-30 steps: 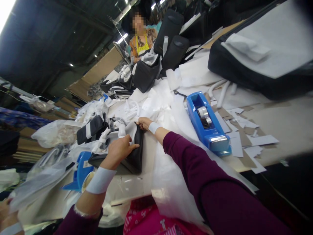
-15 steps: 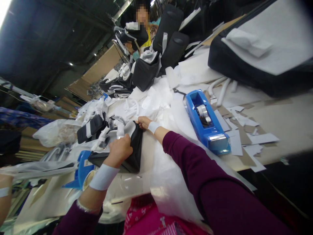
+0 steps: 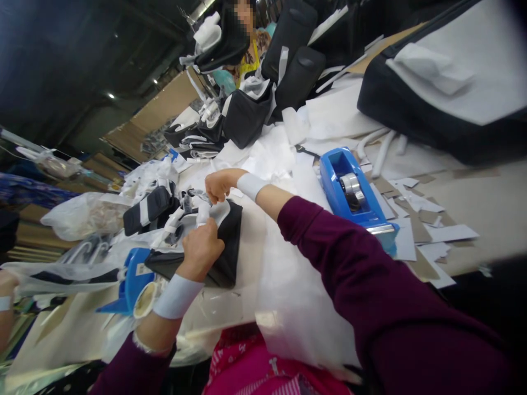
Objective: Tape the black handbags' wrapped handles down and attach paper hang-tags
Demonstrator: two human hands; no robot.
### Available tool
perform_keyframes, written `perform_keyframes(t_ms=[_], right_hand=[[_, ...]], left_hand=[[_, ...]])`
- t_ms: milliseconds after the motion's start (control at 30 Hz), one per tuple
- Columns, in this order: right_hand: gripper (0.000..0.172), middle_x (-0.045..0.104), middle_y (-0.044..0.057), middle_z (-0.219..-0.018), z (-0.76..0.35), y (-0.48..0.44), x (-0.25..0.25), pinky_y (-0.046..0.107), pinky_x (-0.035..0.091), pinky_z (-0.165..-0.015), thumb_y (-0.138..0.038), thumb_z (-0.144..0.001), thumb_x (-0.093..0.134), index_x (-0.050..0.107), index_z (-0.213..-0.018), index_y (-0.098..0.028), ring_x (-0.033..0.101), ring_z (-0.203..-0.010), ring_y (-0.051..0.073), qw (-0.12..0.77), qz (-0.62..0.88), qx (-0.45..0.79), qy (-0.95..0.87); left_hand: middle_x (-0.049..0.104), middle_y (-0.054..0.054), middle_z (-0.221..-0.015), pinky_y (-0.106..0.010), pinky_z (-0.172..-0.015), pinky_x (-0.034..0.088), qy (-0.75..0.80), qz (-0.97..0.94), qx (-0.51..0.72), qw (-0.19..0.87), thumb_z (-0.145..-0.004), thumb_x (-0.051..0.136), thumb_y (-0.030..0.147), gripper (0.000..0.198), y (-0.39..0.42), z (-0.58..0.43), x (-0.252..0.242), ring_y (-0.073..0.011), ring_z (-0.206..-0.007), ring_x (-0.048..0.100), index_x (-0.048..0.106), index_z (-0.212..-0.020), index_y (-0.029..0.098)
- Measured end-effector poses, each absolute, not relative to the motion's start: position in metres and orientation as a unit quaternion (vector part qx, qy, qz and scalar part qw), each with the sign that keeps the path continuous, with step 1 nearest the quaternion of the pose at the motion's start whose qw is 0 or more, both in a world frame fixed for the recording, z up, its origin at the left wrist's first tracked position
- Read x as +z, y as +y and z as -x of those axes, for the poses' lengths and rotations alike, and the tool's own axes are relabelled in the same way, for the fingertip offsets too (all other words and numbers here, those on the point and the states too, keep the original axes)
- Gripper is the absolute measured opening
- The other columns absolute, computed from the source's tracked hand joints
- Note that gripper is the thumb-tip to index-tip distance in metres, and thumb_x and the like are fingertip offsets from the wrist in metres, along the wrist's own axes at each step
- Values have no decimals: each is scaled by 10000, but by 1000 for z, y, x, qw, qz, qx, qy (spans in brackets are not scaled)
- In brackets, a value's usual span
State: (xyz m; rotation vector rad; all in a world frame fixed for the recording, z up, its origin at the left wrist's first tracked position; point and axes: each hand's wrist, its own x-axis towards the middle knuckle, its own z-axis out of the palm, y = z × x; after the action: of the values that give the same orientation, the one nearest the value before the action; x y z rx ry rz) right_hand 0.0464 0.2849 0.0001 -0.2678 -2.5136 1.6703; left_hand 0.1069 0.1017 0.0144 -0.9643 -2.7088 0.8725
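Note:
A black handbag (image 3: 231,247) lies on the table in front of me, white paper lining showing at its opening and white wrapping around its handle (image 3: 202,211). At the bag's near edge, my left hand (image 3: 201,247) is closed on it, thumb on top. My right hand (image 3: 220,185) is above the far side of the opening, beside the wrapped handle. Its fingers are curled and point down; whatever is between them is hidden. White bands circle both my wrists.
To the right stands a blue tape dispenser (image 3: 357,200) among paper scraps (image 3: 424,233). Another blue dispenser (image 3: 134,282) is left of the bag. Beyond are black bags (image 3: 247,118) and a person in yellow (image 3: 249,60). Another person's hand (image 3: 7,288) shows at the left edge.
My right hand has left the bag's far right corner and moved left, over the opening near the wrapped handle. My left hand stays on the bag. The person opposite has raised a black bag.

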Motion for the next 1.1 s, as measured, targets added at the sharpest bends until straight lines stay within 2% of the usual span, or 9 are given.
perform_keyframes(t_ms=[100, 200, 367, 500, 567, 667, 833, 967, 1100], right_hand=[[275, 641, -46, -674, -47, 272, 16, 255, 465, -785, 83, -569, 739, 722, -800, -66, 609, -786, 131, -59, -42, 375, -924], [379, 638, -66, -705, -52, 259, 13, 246, 421, -851, 69, -476, 792, 741, -794, -131, 587, -886, 154, -83, -130, 236, -959], [480, 658, 29, -1034, -64, 249, -15, 438, 312, -980, 2, -421, 858, 725, -838, -197, 459, -1141, 305, 41, -133, 130, -982], [261, 643, 74, -1059, -75, 248, -37, 460, 301, -932, -116, -630, 782, 685, -862, -188, 469, -1076, 304, 189, -206, 23, -960], [166, 636, 78, -1019, -79, 246, -47, 449, 298, -914, -107, -716, 673, 664, -865, -179, 475, -1037, 287, 254, -218, 21, -942], [158, 617, 91, -996, -79, 240, -61, 464, 289, -911, -121, -780, 578, 632, -921, -167, 471, -1012, 288, 324, -179, 38, -928], [200, 580, 125, -1072, -80, 228, -75, 477, 320, -881, -176, -834, 541, 581, -1029, -160, 443, -1063, 320, 330, -86, 65, -938], [408, 486, 155, -1259, -85, 232, -78, 431, 362, -902, -127, -782, 603, 503, -1176, -151, 419, -1148, 310, 320, 40, 123, -938], [828, 439, 181, -1345, -82, 247, -83, 418, 423, -920, -324, -696, 776, 329, -1366, -133, 481, -1154, 314, 220, 193, 274, -916]], left_hand=[[697, -180, -968, -416, -728, 508, -901, 321, 282, 71, -740, 462, 171, 401, 99, -105, 15, -366, -952, 673, 575, -1124, 143], [695, -179, -951, -410, -731, 503, -902, 324, 278, 71, -740, 455, 161, 430, 96, -106, 17, -363, -953, 673, 563, -1155, 136], [698, -177, -988, -404, -745, 496, -906, 322, 266, 71, -753, 456, 176, 415, 95, -107, 18, -355, -962, 668, 561, -1153, 141], [700, -179, -1002, -415, -755, 491, -908, 332, 245, 70, -744, 463, 165, 471, 94, -108, 19, -366, -957, 667, 534, -1210, 148], [704, -169, -996, -422, -741, 492, -906, 342, 237, 74, -747, 459, 165, 540, 92, -108, 20, -372, -931, 671, 476, -1287, 171], [712, -143, -960, -418, -710, 495, -896, 362, 244, 78, -759, 455, 188, 568, 89, -108, 21, -367, -883, 676, 443, -1325, 230], [716, -112, -1054, -420, -740, 501, -868, 416, 269, 44, -774, 441, 191, 474, 87, -105, 21, -354, -945, 669, 602, -1205, 305], [713, -133, -1089, -435, -770, 500, -876, 400, 265, 41, -773, 439, 183, 474, 89, -102, 20, -365, -981, 661, 660, -1184, 265], [712, -147, -1088, -426, -773, 496, -881, 394, 257, 41, -756, 455, 184, 491, 90, -99, 20, -369, -993, 657, 664, -1196, 243]])
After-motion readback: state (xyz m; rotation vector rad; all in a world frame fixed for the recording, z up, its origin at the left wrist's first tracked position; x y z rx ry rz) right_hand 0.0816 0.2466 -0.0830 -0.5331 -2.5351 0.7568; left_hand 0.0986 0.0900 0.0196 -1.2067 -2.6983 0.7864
